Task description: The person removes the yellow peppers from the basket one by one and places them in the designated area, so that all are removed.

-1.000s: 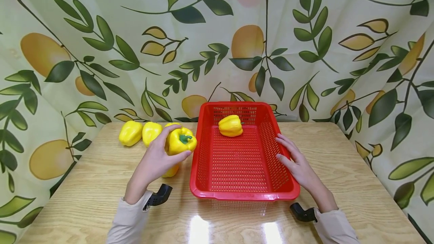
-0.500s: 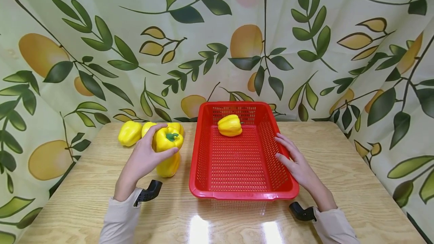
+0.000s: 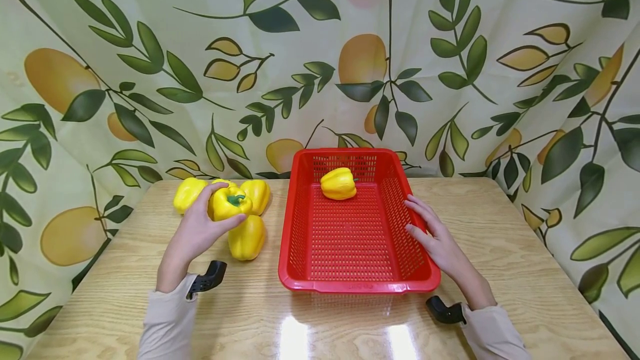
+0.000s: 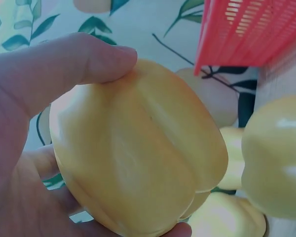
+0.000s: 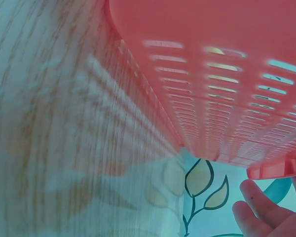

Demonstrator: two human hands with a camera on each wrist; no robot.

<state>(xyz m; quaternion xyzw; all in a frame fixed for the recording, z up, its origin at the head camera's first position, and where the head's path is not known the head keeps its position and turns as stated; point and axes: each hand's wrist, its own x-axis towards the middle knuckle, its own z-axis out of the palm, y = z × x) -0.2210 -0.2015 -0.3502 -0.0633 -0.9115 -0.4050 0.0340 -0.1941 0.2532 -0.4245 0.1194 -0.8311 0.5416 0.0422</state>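
Note:
My left hand (image 3: 197,232) holds a yellow bell pepper (image 3: 225,207) between thumb and fingers, its green stem turned towards the basket. In the left wrist view the same pepper (image 4: 138,148) fills the palm side, the thumb lying along it. Loose yellow peppers (image 3: 247,238) lie close around this hand; one behind the held pepper is mostly hidden. My right hand (image 3: 440,246) rests at the right rim of a red plastic basket (image 3: 360,288), fingertips over its edge. Inside, near the back left, lies one yellow pepper (image 3: 338,184). The right wrist view shows fingers (image 5: 261,212) below the rim.
All this stands on a light wooden table (image 3: 500,226). A leaf-and-fruit patterned cloth (image 3: 310,43) hangs right behind its back edge and at both sides. Black wrist camera mounts (image 3: 207,278) jut inward from both sleeves.
My left hand has moved left with its pepper, away from the basket's left side and over the loose peppers. The right hand and the basket have stayed in place.

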